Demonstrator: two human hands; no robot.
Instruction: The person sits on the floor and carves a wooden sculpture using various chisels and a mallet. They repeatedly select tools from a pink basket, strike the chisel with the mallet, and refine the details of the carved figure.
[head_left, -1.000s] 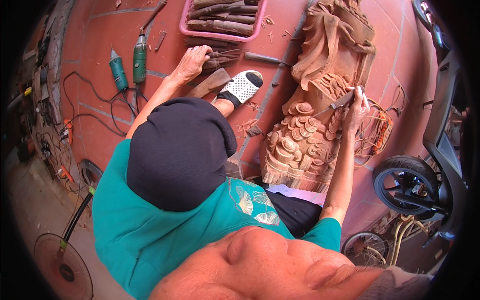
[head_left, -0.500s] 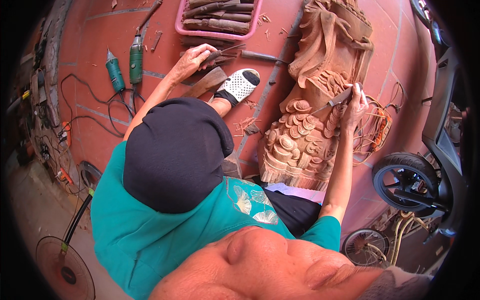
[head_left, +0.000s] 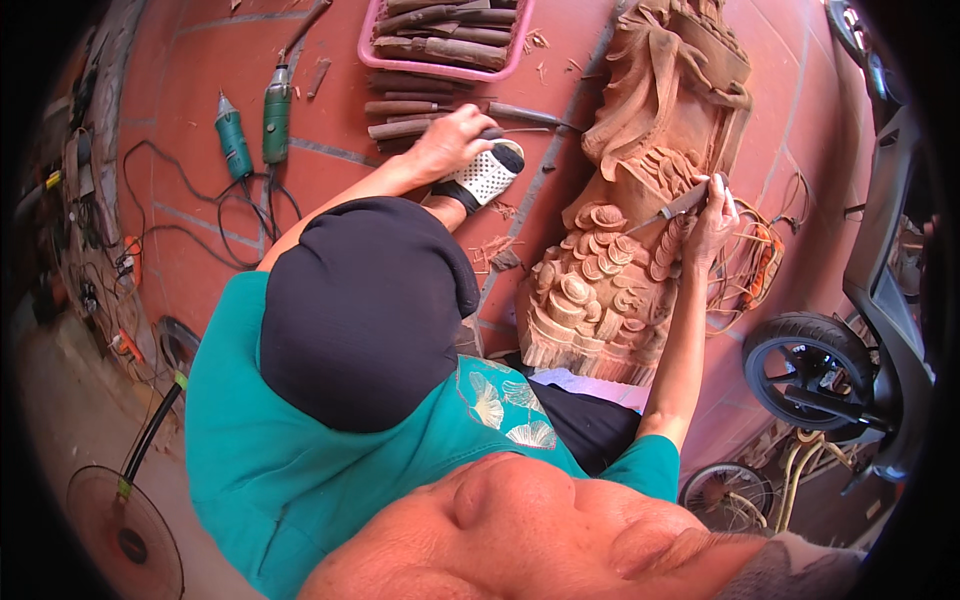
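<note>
My left hand (head_left: 457, 142) is closed around a thin carving chisel (head_left: 522, 130), its slim shank pointing right, just above the white perforated shoe (head_left: 485, 176). Part of its handle is hidden by my fingers. On the right, my right hand (head_left: 712, 222) grips another carving chisel (head_left: 683, 202) with a narrow blade directed down and left. That blade lies over a large reddish-brown wood carving (head_left: 655, 105), close to its rounded, coin-like shapes. Between the two hands, a further chisel (head_left: 525, 115) rests on the tiles beside the carving.
A pink basket (head_left: 363, 40) holds several wooden-handled tools, with more handles (head_left: 400, 107) lined up below it. Two green power tools (head_left: 275, 120) and cables lie left. Wood chips (head_left: 490, 250) dot the red tile floor. A motorbike wheel (head_left: 808, 365) stands right; a fan (head_left: 125, 535) stands lower left.
My left hand has moved right and slightly down with its chisel, from beside the row of handles toward the shoe. My right hand stays at nearly the same place on the carving.
</note>
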